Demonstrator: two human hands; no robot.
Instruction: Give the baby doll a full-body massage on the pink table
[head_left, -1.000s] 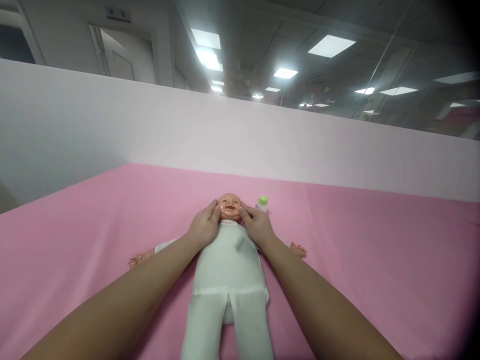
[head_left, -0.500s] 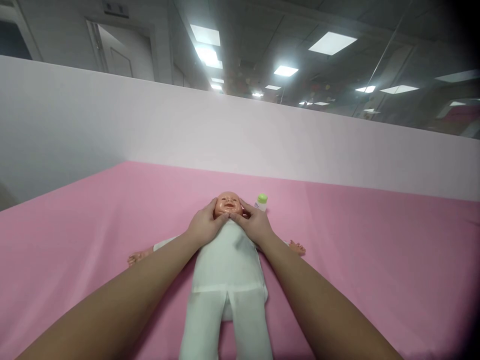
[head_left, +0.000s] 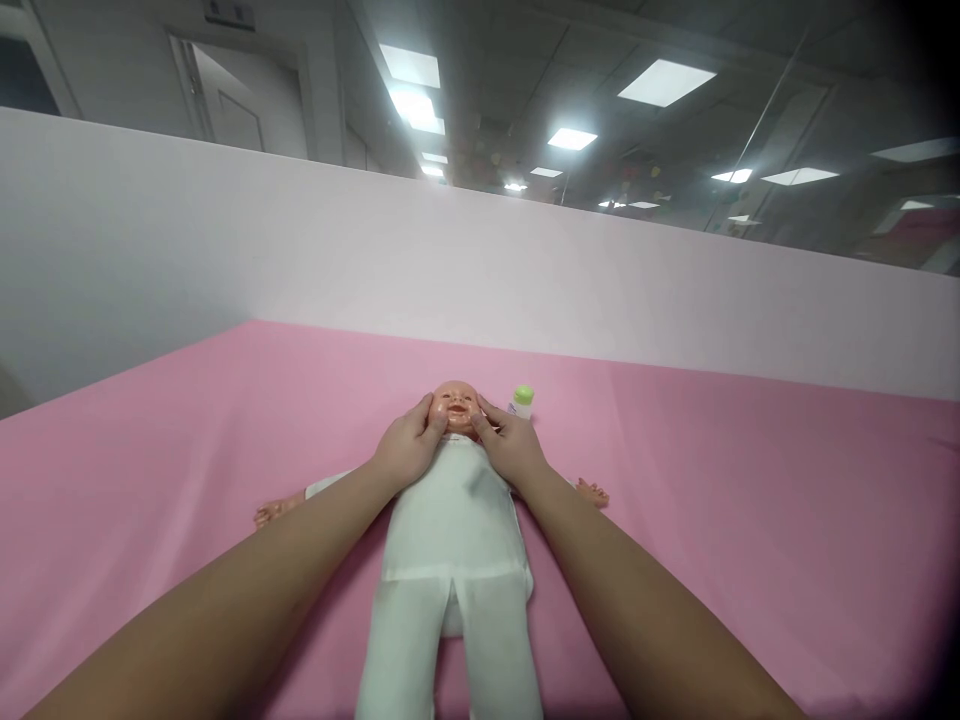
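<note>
A baby doll [head_left: 454, 510] with a cloth body lies on its back, its head away from me and its arms spread to both sides. My left hand [head_left: 407, 443] cups one side of the doll's hard, shiny head, the thumb resting on the cheek. On the other side my right hand [head_left: 514, 446] mirrors it, thumb at the cheek and fingers along the head. Both hands are closed around the head between them. Just beyond my right hand stands a small white bottle [head_left: 520, 409] with a green cap, partly covered by that hand.
Under the doll spreads a pink padded surface [head_left: 720, 500] with light creases. A low white wall [head_left: 487, 270] borders it at the back and left. Behind that are a door [head_left: 247, 105], glass and ceiling lights.
Both thumbs have moved apart, from under the doll's chin up and outward to its cheeks. The doll and the bottle stay in place.
</note>
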